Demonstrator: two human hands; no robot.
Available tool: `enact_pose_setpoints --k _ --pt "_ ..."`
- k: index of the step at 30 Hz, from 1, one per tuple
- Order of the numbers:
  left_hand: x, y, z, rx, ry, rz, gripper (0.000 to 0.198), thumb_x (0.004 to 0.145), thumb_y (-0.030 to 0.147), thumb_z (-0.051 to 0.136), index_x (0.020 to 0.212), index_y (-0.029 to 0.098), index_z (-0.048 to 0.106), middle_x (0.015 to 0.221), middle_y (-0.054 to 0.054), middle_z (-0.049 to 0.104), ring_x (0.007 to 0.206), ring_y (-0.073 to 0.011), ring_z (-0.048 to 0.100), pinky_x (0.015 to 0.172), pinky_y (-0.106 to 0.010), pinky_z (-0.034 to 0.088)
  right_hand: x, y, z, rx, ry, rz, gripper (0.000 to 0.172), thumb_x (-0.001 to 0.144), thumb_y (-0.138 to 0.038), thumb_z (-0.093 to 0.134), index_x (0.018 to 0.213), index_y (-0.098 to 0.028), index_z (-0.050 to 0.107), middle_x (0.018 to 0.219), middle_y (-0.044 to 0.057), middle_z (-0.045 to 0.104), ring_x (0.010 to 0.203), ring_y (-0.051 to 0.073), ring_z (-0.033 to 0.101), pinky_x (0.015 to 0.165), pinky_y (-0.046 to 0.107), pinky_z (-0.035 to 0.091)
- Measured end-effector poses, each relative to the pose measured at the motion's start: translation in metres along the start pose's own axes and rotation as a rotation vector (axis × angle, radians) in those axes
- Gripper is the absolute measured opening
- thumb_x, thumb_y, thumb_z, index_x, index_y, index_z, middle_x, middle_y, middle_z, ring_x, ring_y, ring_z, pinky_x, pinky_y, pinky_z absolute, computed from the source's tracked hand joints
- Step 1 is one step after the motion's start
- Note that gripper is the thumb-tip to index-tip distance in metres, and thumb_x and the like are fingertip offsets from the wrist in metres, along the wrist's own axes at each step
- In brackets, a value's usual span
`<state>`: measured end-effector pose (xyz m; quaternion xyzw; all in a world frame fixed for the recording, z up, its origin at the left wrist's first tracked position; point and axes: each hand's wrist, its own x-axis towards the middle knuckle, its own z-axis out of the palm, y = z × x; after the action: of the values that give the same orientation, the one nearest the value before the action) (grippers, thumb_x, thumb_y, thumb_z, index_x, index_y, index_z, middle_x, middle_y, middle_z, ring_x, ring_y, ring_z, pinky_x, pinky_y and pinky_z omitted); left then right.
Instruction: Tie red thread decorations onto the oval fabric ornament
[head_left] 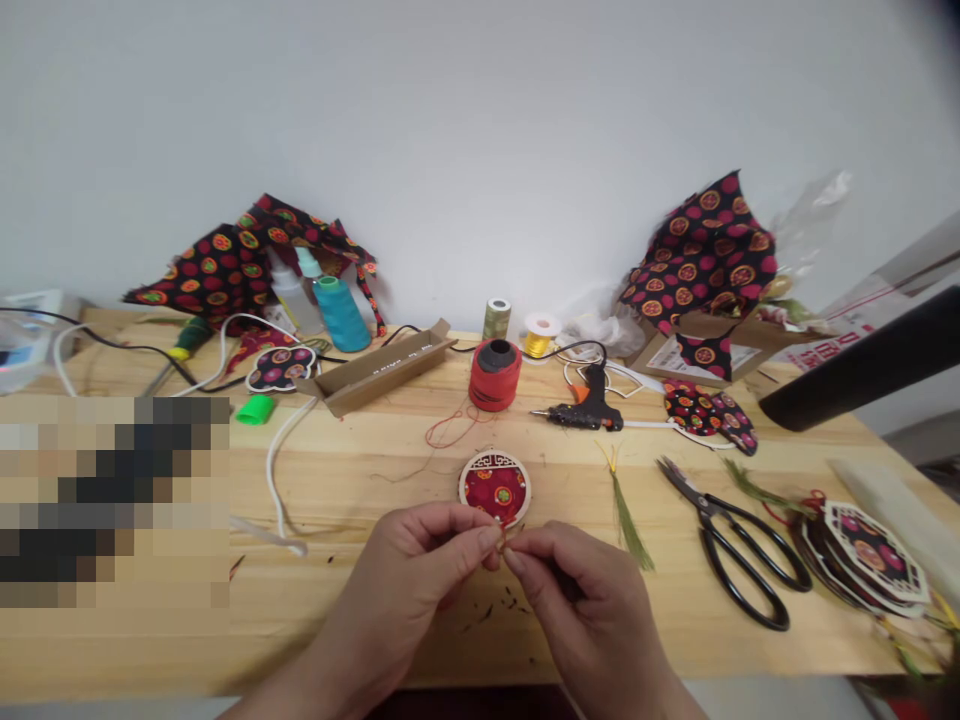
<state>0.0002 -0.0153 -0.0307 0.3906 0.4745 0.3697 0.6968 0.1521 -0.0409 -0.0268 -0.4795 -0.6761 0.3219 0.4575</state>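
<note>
A round pendant (495, 490) with a pale openwork rim and dark red patterned fabric lies flat on the wooden table. At its lower edge a thin reddish thread (503, 538) passes between my fingertips. My left hand (427, 565) pinches this thread between thumb and forefinger. Close beside it, my right hand (581, 590) is closed in a pinch on the same thread. The fingertips nearly touch and hide most of it. To the right lies a yellow-green tassel (628, 515). Behind the pendant stands a spool of red thread (496, 378) with a loose strand trailing.
Black-handled scissors (739, 545) and a stack of finished pendants (866, 560) lie at the right. A glue gun (592, 405) rests behind the tassel. A long cardboard box (386, 368), a teal thread cone (341, 315) and white cable (274, 470) are at left. Blurred blocks cover the lower left.
</note>
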Motion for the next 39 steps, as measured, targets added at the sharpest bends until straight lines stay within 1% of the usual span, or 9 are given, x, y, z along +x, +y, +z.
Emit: enact_pose_setpoints --k 4,8,16,20,26,30,35,39 --pt "-0.0017 -0.0014 0.0003 0.006 0.027 -0.015 0.019 0.072 0.033 0.067 0.064 0.016 0.068 0.044 0.007 0.039 0.044 -0.0065 0.025 0.043 -0.023 0.017 -0.0005 0.0001 0.0005 -0.004 -0.016 0.008 0.017 0.082 -0.010 0.053 0.084 -0.021 0.066 0.071 -0.001 0.066 0.063 0.010 0.061 0.059 0.018 0.045" --pt "-0.0014 0.0002 0.0019 0.006 0.057 -0.021 0.019 0.071 0.033 0.067 0.064 0.015 0.068 0.044 0.007 0.042 0.043 -0.0066 0.027 0.043 -0.023 0.018 -0.0018 -0.0008 0.0005 -0.016 -0.030 -0.005 0.018 0.082 -0.010 0.052 0.083 -0.020 0.066 0.069 -0.001 0.065 0.062 0.010 0.060 0.058 0.018 0.045" --pt "0.0009 0.0013 0.0053 -0.006 0.130 -0.030 0.017 0.068 0.030 0.068 0.061 0.015 0.068 0.041 0.007 0.041 0.042 -0.0061 0.027 0.043 -0.023 0.018 -0.0050 0.0032 0.0032 -0.090 -0.040 -0.010 0.015 0.083 -0.013 0.051 0.076 -0.019 0.062 0.064 -0.001 0.063 0.059 0.010 0.060 0.057 0.018 0.043" --pt "0.0004 -0.0003 0.0058 -0.021 0.144 -0.035 0.016 0.067 0.029 0.068 0.060 0.015 0.067 0.040 0.007 0.042 0.041 -0.0059 0.027 0.042 -0.023 0.017 -0.0074 0.0057 0.0056 -0.132 -0.042 -0.027 0.016 0.084 -0.014 0.049 0.074 -0.018 0.061 0.061 -0.001 0.062 0.058 0.011 0.060 0.057 0.018 0.043" --pt "0.0008 -0.0024 0.0060 -0.017 0.144 -0.036 0.016 0.068 0.028 0.067 0.059 0.015 0.067 0.040 0.007 0.042 0.040 -0.0059 0.027 0.042 -0.023 0.017 -0.0081 0.0082 0.0064 -0.166 -0.058 -0.067 0.016 0.084 -0.012 0.048 0.078 -0.017 0.062 0.065 0.001 0.065 0.057 0.011 0.059 0.055 0.019 0.041" --pt "0.0016 -0.0038 0.0059 -0.017 0.153 -0.036 0.016 0.068 0.029 0.068 0.060 0.015 0.067 0.040 0.007 0.043 0.040 -0.0058 0.028 0.042 -0.022 0.018 -0.0077 0.0084 0.0056 -0.193 -0.063 -0.083 0.017 0.085 -0.012 0.046 0.076 -0.017 0.061 0.062 0.001 0.063 0.055 0.010 0.056 0.053 0.019 0.039" --pt "0.0013 -0.0058 0.0057 -0.031 0.154 -0.041 0.016 0.068 0.029 0.068 0.060 0.015 0.067 0.038 0.008 0.040 0.038 -0.0055 0.026 0.041 -0.022 0.017 -0.0086 0.0076 0.0060 -0.224 -0.072 -0.104 0.020 0.085 -0.013 0.045 0.073 -0.017 0.060 0.058 0.000 0.059 0.051 0.010 0.053 0.052 0.019 0.037" --pt "0.0004 -0.0042 0.0061 -0.043 0.150 -0.047 0.016 0.068 0.030 0.068 0.062 0.015 0.067 0.038 0.008 0.042 0.039 -0.0059 0.027 0.041 -0.022 0.018 -0.0090 0.0075 0.0065 -0.280 -0.054 -0.132 0.019 0.085 -0.011 0.045 0.078 -0.016 0.061 0.061 0.002 0.061 0.054 0.011 0.056 0.053 0.020 0.039"
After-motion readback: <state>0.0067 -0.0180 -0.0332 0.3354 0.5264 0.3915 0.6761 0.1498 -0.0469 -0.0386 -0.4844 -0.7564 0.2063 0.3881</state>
